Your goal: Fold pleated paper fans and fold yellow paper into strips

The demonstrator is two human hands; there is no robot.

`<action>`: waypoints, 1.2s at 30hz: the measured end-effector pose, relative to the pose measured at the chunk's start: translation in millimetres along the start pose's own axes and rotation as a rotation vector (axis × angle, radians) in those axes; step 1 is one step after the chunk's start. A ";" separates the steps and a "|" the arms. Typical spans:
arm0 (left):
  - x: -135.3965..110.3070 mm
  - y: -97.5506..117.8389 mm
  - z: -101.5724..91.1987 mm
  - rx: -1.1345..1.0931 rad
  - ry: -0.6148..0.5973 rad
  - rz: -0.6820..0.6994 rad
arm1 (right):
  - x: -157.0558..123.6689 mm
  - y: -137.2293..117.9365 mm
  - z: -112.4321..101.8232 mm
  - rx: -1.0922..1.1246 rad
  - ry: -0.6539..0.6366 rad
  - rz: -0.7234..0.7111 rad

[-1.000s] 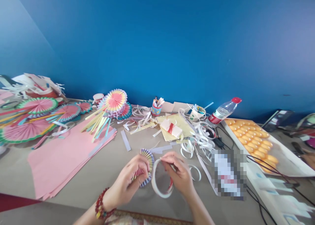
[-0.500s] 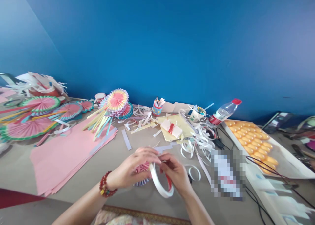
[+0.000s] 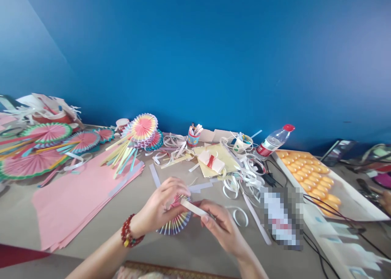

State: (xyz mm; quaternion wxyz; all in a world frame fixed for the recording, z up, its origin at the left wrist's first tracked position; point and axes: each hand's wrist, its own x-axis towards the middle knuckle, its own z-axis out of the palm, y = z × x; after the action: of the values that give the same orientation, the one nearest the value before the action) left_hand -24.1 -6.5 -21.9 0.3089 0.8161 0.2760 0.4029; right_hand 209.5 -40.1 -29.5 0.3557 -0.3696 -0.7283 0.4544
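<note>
A white tape roll point(image 3: 193, 207), turned nearly edge-on, lies between my two hands. My right hand point(image 3: 221, 226) is closed around its right end, thumb on top. My left hand point(image 3: 163, 203) pinches near its left end, with the thumb along it and the other fingers curved above. Under and behind my left hand a round pleated paper rosette point(image 3: 174, 225), pink in the middle with a yellow and purple-blue edge, rests on the table, partly covered by the fingers. Right of my hands a thin white ring point(image 3: 240, 216) stands on the table.
Stacked pink paper point(image 3: 82, 201) lies left, below several pleated rosettes point(image 3: 142, 128). White curled strips point(image 3: 244, 177), a pen cup point(image 3: 193, 138) and a wrapped bundle point(image 3: 210, 161) lie behind. A bottle point(image 3: 273, 141), black cables and a tray point(image 3: 363, 205) of yellow balloon-like pieces are on the right.
The tape roll has turned from an open ring to nearly edge-on. My left hand has shifted slightly left, and more of the rosette beneath it now shows.
</note>
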 end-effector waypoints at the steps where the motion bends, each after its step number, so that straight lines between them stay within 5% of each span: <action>1: -1.2 1.7 -0.5 0.000 0.012 -0.053 | 0.3 0.8 0.7 0.002 0.008 0.006; 12: -7.0 -0.5 4.3 -0.296 0.086 -0.430 | 6.3 2.1 2.5 -0.113 0.020 -0.075; 22: -8.1 16.1 -7.9 -0.248 0.106 -0.355 | 3.6 1.3 -2.3 -0.171 0.025 -0.025; 36: -14.8 19.8 4.8 -0.168 0.152 -0.275 | 6.4 6.1 2.5 -0.273 0.166 -0.073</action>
State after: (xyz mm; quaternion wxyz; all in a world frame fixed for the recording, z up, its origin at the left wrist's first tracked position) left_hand -23.9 -31.2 -17.0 0.4065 0.7091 0.3732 0.4390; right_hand 205.7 -33.7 -34.8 0.3775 -0.4243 -0.7641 0.3060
